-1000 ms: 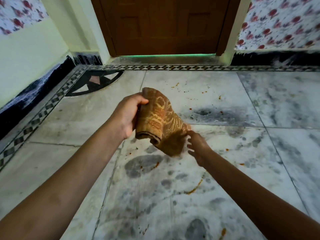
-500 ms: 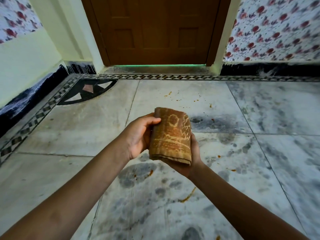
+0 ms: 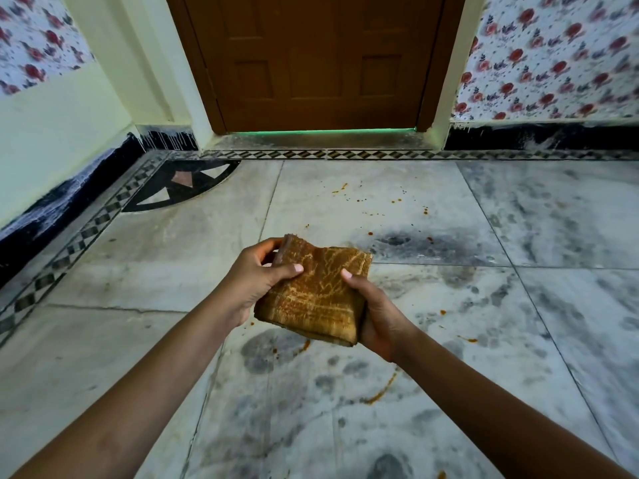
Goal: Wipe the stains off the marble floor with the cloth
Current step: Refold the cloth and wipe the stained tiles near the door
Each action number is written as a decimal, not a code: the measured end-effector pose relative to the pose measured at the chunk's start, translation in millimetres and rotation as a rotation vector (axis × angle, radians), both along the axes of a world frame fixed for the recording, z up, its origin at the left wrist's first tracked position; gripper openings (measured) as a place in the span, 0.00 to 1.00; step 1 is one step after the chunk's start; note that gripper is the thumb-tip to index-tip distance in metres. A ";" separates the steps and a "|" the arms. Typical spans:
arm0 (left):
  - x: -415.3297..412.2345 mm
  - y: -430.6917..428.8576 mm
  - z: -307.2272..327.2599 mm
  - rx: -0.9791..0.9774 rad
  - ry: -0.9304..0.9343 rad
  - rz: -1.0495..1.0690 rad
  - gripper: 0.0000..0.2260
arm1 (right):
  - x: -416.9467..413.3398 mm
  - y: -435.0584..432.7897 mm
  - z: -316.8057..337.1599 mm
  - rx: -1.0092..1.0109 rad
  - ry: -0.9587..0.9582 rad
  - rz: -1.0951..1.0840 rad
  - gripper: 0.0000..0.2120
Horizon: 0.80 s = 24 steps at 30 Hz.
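cloth: on my feed I'm seeing the brown patterned cloth (image 3: 316,292) folded into a thick pad and hanging in the air over the floor, mid-frame, between the two hands; it's not touching the marble

left hand: the left hand (image 3: 254,281) is gripping the cloth's left edge, with its thumb (image 3: 294,269) pressing down on the top face and its fingers curling round the far-left corner

right hand: the right hand (image 3: 377,316) is cupping the near-right corner from underneath, its thumb (image 3: 349,275) pinching down on top. The other fingers are hiding under the cloth, so I can't tell how they're lying

stains: the orange stains (image 3: 383,392) are sitting all over the marble floor (image 3: 518,305) — the longest one is curving along beside the right forearm, a smear (image 3: 306,345) is peeking out under the cloth's near edge, and small specks (image 3: 344,186) are scattering across the tile beyond the cloth, toward the door

floor: I'm looking at grey-veined white slabs, with a checkered border strip (image 3: 86,233) running along the left wall and a dark fan-shaped inlay (image 3: 179,184) sitting in the far-left corner

background: a brown wooden door (image 3: 321,57) is standing shut straight ahead — rose-print wallpaper (image 3: 546,57) is covering the wall to its right
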State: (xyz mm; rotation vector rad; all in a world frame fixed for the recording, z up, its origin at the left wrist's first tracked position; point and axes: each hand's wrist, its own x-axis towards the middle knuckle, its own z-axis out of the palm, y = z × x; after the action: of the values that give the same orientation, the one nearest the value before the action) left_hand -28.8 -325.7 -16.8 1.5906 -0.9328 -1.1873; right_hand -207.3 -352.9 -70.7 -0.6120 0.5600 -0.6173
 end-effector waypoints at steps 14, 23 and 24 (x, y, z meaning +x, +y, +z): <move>-1.4 11.5 -48.8 0.204 0.350 -0.126 0.25 | -8.3 -8.6 -15.3 0.166 0.102 -0.190 0.16; -6.1 4.5 -53.4 0.296 0.425 0.023 0.20 | -3.1 -14.7 -24.2 -0.035 0.324 -0.136 0.12; -8.6 3.8 -53.2 0.282 0.466 0.023 0.18 | -2.2 -15.6 -24.9 -0.030 0.318 -0.163 0.11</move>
State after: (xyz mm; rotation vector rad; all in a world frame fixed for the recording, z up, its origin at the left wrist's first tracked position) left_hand -37.3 -322.0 -70.0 1.4353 -0.4587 -1.6371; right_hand -209.5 -368.5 -95.6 -0.7027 0.9069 -0.6870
